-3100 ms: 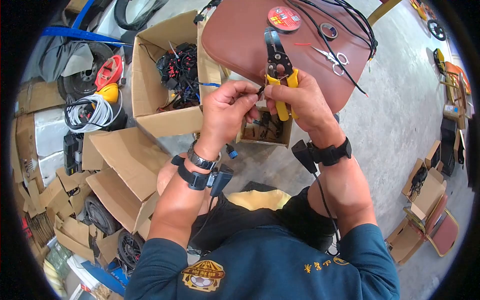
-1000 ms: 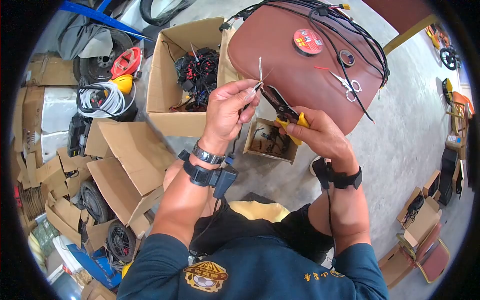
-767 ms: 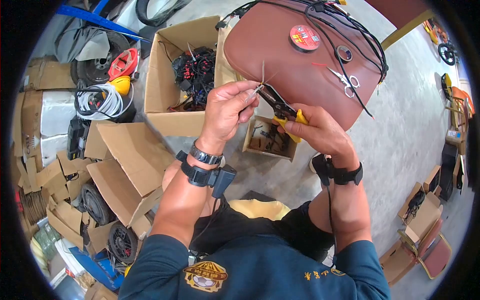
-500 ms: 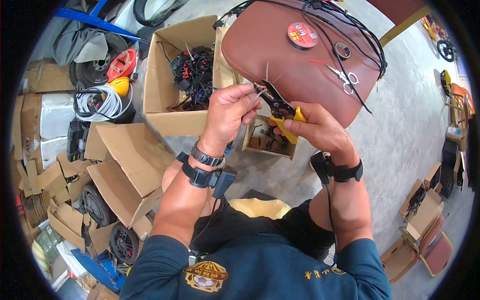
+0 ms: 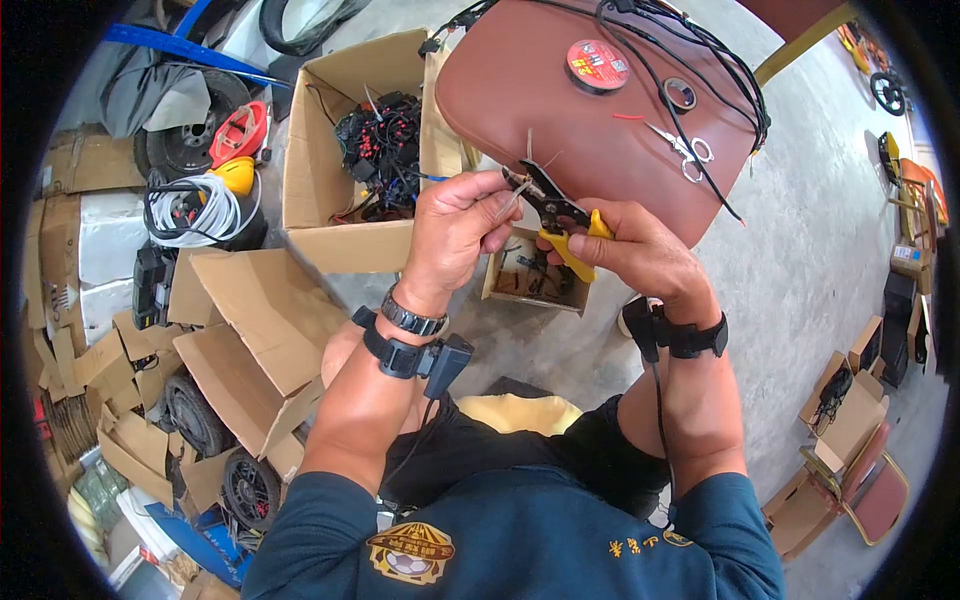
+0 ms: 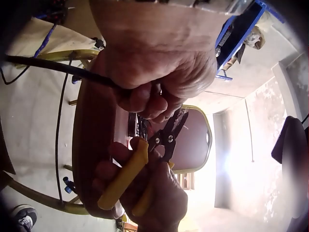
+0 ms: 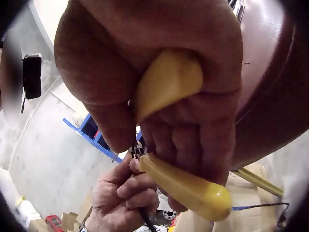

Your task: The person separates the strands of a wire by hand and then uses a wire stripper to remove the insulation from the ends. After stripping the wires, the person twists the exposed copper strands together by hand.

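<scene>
My left hand (image 5: 455, 230) pinches the end of a black cable (image 6: 67, 69), which trails away from the fist in the left wrist view. Thin bare-looking strands (image 5: 530, 145) stick up past the fingertips. In my right hand (image 5: 645, 250) is a pair of wire strippers (image 5: 551, 208) with black jaws and yellow handles. Its jaws are parted and overlap the wire ends right at the left fingertips. Between the spread yellow handles (image 7: 186, 188), the right fingers curl around the tool in the right wrist view.
A brown padded seat (image 5: 500, 90) bears a red tape roll (image 5: 597, 66), a small dark tape roll (image 5: 680, 94), scissors (image 5: 685, 150) and black cables (image 5: 715, 50). Below the hands sits a small box (image 5: 535, 295) of scraps. Left stands a carton (image 5: 350, 248) full of wiring.
The wire strippers swung from pointing upward beside the left hand to slanting up-left, and their jaws came in over the wire ends. The left hand keeps its pinch; the head view shifted slightly.
</scene>
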### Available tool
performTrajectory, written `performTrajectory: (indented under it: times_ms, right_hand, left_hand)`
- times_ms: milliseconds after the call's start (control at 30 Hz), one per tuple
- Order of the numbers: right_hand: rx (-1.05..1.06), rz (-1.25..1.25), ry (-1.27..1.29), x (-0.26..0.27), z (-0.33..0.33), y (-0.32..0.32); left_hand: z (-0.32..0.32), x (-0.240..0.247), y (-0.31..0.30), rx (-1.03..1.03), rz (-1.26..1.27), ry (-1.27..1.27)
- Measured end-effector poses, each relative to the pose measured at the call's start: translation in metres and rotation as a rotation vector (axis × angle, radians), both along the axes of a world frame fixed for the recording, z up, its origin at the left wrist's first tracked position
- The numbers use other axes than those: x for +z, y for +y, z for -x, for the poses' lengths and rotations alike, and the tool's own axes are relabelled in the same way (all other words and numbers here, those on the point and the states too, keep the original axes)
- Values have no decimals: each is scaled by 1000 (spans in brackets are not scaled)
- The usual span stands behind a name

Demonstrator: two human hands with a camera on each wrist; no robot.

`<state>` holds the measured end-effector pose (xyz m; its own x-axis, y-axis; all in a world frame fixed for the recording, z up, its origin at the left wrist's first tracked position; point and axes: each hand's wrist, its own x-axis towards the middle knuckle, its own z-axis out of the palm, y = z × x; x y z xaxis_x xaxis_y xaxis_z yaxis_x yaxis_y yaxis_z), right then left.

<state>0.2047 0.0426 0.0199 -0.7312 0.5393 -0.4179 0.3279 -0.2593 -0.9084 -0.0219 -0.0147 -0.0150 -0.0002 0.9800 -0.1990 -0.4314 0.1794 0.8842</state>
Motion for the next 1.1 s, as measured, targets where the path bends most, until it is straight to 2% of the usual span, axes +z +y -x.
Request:
performTrajectory:
  times_ms: [400,600,700,900,1100]
  right_hand:
    - [-85,-75,74,-5,5,-5]
    - [-121,48,83,3,8,-6]
    - [-59,-13,59,4,6,-3]
    - [-45,64,114,5,3,-3]
    - [-50,296,156,10,1,-2]
  left_hand:
    - [-8,2,-3,42,2,-67]
    - [-5,2,-2,45,-13,-52]
    - [-1,5,-1,32,-22,12]
    - [6,8,1,-24,-62,97]
    - [12,16,3,-94,-69,194]
